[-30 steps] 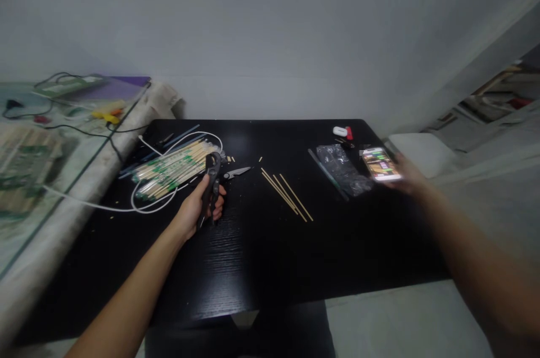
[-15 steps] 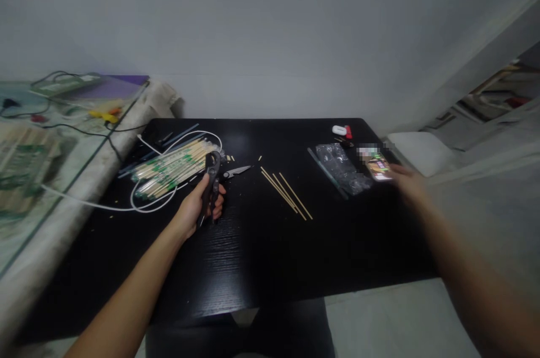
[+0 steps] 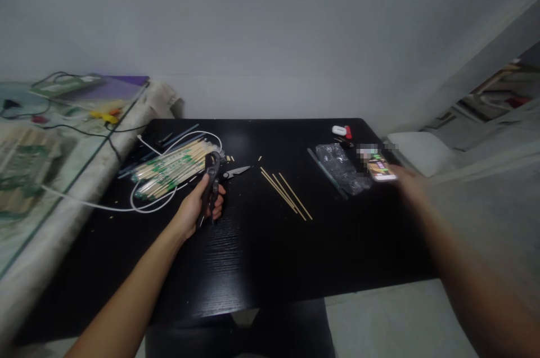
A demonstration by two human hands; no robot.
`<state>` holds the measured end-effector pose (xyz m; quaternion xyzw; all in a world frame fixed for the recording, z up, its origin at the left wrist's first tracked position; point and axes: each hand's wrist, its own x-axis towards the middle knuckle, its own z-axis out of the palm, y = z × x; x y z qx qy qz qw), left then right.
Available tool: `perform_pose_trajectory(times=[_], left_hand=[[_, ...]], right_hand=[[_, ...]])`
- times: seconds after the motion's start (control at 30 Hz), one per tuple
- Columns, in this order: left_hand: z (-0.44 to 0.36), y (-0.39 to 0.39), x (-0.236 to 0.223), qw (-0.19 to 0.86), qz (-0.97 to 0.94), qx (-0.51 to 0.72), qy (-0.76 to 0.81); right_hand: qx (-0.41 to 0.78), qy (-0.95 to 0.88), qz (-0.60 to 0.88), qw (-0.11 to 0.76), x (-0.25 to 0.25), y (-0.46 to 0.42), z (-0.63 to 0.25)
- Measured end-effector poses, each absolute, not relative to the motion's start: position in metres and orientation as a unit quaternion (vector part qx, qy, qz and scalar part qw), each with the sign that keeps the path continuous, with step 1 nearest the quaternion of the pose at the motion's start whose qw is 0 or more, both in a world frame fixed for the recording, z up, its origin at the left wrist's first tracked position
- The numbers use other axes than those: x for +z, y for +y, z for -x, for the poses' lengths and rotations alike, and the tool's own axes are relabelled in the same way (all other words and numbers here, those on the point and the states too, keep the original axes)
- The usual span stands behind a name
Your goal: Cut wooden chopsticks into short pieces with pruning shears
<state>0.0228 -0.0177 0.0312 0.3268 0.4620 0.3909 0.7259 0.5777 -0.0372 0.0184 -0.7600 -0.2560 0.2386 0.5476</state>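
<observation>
One black wood-grain table (image 3: 261, 257) in front of me, plain grey wall (image 3: 270, 37) behind it, white seat (image 3: 417, 151) off the right edge. At left on the table: packs of wooden sticks (image 3: 172, 170) in green-printed plastic, white cable (image 3: 109, 207) looped round them. A few loose sticks (image 3: 284, 192) lie slantwise mid-table, clear plastic bag (image 3: 337, 164) right of those, small white case (image 3: 338, 130) near the back right corner.

Both my arms reach forward, well apart. My left hand (image 3: 196, 209) is left of centre, thumb up top, fingers curled round the black tool (image 3: 208, 198), grip closed on it. My right hand (image 3: 408, 182) is out over the right side, gripping the phone (image 3: 383, 170) by its near right edge; finger detail too blurred to tell.

Tool: dark, upright-slanted, curved top end, in front of the stick packs. Grey blade (image 3: 238, 172) just right of it, can't tell if joined. Phone: pale rim, lit colourful screen, partly pixelated around its top, just right of the bag
</observation>
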Motion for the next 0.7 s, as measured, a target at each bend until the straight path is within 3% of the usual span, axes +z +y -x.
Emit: perform_pose_trajectory(times=[0.4, 0.7], left_hand=[[-0.023, -0.018, 0.03, 0.726, -0.32, 0.395, 0.463], [-0.022, -0.018, 0.032, 0.729, -0.325, 0.392, 0.458]], right_hand=[[0.063, -0.386, 0.858, 0.333, 0.006, -0.037, -0.567], [0.003, -0.448, 0.833, 0.325, -0.013, -0.04, -0.574]])
